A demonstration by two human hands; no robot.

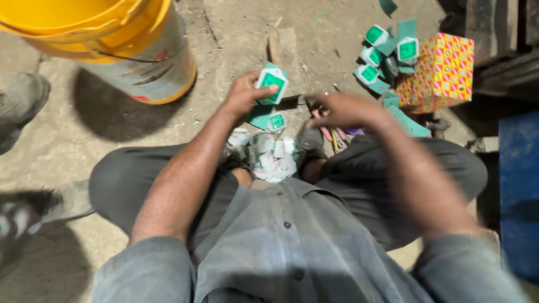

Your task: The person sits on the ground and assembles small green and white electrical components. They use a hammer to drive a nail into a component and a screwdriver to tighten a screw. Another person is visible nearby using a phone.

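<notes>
I sit cross-legged on a concrete floor. My left hand holds up a small green and white boxed part between thumb and fingers. My right hand is blurred, palm down, over some thin tools on the floor; whether it grips anything cannot be made out. A second green and white part lies just below the held one. A heap of white parts and wrappers sits between my feet.
A yellow bucket stands at the upper left. A patterned yellow and red box sits at the upper right, with several green and white parts beside it. A blue container is at the right edge. Another person's shoes are at left.
</notes>
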